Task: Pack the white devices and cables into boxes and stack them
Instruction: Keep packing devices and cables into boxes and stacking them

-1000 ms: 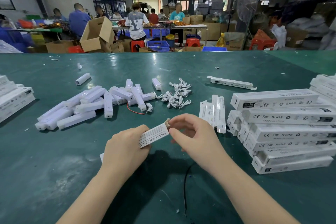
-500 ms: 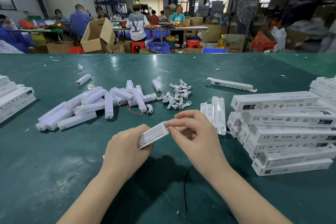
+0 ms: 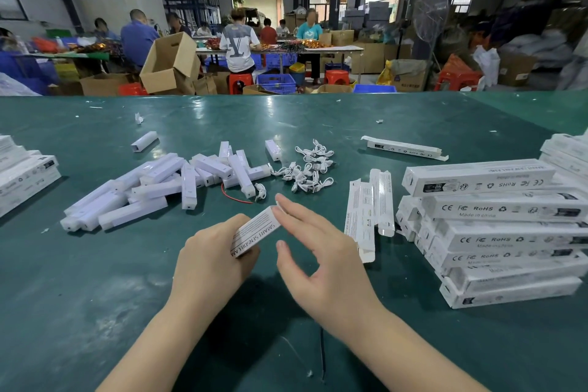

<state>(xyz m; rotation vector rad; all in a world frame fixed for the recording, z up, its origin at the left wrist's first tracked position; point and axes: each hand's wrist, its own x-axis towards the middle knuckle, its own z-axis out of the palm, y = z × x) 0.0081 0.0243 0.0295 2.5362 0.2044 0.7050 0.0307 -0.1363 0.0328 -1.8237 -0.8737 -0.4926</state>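
1. A green bench carried the whole packing job, with other workers at tables well behind it.
2. A stack of closed white boxes rose at the right of the bench, and a second, lower stack lay at its left edge.
3. A heap of loose white devices sprawled left of centre, waiting to be boxed.
4. Several flat, unfilled cartons lay just beside the right-hand stack, and a lone carton with its flaps out sat farther back.
5. A cluster of coiled white cables lay beyond the hands, near the devices.
6. The box in hand, printed with "SMART SENSOR LAM", pointed up and away from the worker, between the two hands and above the bench.
7. The left hand gripped the box's near end, fingers curled round it.
8. The right hand was spread wide and held nothing, its straight fingers touching the box's far end, where the end flap appeared to be getting pressed home.
9. Done well, the step likely called for a steady left-hand grip while the right fingers pushed the flap flush, so that the box would sit flat on the stack; whether device and cable were inside could not be told.
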